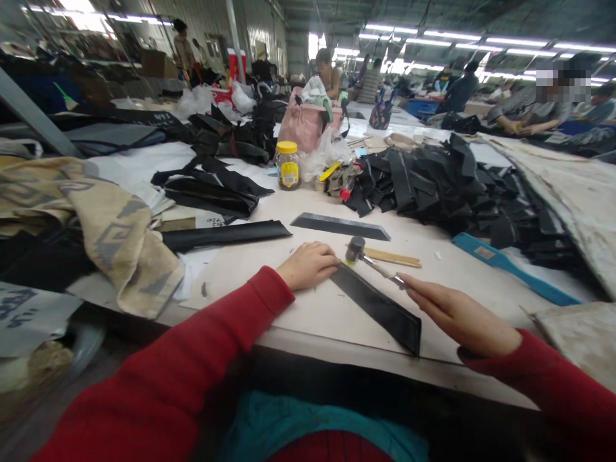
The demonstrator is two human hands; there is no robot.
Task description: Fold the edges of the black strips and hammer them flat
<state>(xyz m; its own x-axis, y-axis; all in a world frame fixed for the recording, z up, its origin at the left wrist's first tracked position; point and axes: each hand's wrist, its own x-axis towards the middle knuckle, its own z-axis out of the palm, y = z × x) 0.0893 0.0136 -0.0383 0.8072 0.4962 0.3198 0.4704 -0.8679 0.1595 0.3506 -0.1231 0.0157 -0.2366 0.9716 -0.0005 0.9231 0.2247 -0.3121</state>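
My left hand (308, 264), in a red sleeve, rests curled on the white table (308, 314) and presses the near end of a long black strip (380, 308) that runs diagonally toward the table's front edge. My right hand (459, 314) grips the handle of a small hammer (366, 256). The hammer's dark round head sits at the strip's upper end, just right of my left fingers. A thin wooden stick (392, 258) lies just behind the hammer.
Another black strip (339, 226) and a folded black piece (226, 235) lie behind my hands. A yellow-lidded jar (287, 165), a pink bag (305, 125), a heap of black strips (447, 186), a blue ruler (510, 268) and patterned cloth (101, 224) surround them. Other people work at far tables.
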